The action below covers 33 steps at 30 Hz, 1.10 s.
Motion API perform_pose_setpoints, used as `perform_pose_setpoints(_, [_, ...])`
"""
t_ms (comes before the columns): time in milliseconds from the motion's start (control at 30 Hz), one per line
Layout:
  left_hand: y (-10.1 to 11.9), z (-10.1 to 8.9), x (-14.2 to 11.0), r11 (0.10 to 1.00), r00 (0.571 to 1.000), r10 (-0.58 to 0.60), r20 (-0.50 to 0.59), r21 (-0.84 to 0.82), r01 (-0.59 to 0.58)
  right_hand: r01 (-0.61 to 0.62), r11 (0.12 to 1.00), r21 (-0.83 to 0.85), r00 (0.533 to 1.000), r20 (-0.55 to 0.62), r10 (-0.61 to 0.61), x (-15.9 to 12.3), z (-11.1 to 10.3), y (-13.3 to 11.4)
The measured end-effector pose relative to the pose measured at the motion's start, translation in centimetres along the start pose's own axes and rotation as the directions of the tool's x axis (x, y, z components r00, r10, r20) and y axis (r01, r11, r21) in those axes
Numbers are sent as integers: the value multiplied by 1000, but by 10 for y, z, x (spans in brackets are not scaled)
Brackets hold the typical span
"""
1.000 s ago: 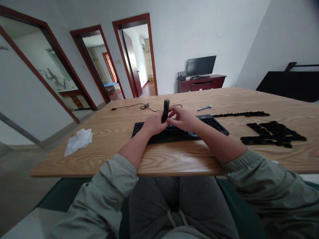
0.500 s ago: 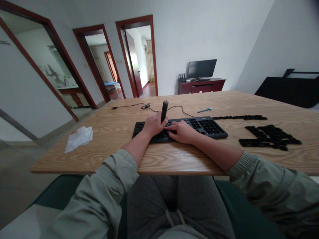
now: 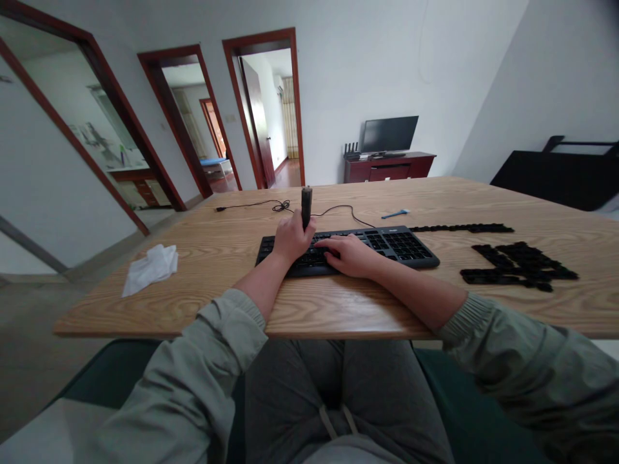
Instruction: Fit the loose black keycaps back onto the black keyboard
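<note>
Your left hand point(image 3: 293, 237) is closed around a short black cylindrical object point(image 3: 306, 207), held upright with its top sticking out above your fist, hand on the left part of the black computer keyboard point(image 3: 406, 245). Your right hand point(image 3: 351, 255) is half-curled, fingers resting on the keys, holding nothing. Keyboard sits on the light wood-grain tabletop point(image 3: 193, 309). Thin black cable point(image 3: 251, 205) runs behind it. To the right: a long strip of black pieces point(image 3: 461, 227), a black cluster point(image 3: 520, 266), a small blue plastic tool point(image 3: 395, 213). Crumpled white tissue point(image 3: 151, 269) lies left.
</note>
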<state>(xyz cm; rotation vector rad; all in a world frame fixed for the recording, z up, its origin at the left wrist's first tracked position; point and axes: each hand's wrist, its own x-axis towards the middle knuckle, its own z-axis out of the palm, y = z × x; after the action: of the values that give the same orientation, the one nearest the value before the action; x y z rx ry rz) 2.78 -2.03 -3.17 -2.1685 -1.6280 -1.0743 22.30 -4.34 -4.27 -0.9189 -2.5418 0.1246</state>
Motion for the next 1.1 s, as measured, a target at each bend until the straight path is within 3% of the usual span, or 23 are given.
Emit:
perform_pose_setpoints(167, [-7,-9,2,993,997,-72,-34,-94,68,-54,997,62,996,-63,58,-3,-6,-1])
perform_pose_setpoints(300, [-19,-21,7,965,977,-170,-131,-221,139,-92,992,86,988,-115,101,-3,-9,-5])
perform_pose_setpoints(467, [-28,-29,13,934,936,-252,-244,-314,169,-127,991,-43,991,-36,126,0,-9,-7])
perform_pose_setpoints(733, [-28,-29,13,930,939,-253,-234,-327,169,-107,994,-11,994,21,107,5,-12,-16])
perform_pose_setpoints(867, [-28,-29,14,931,938,-247,-241,-328,161,-62,998,16,998,3,62,5,-23,-15])
perform_pose_setpoints(1000, [-28,-29,14,929,942,-237,-236,-338,149,-67,998,-7,998,0,67,-7,-60,25])
perform_pose_setpoints(1100, [-28,-29,14,928,945,-231,-232,-345,142,-298,944,-143,953,12,303,-36,-102,86])
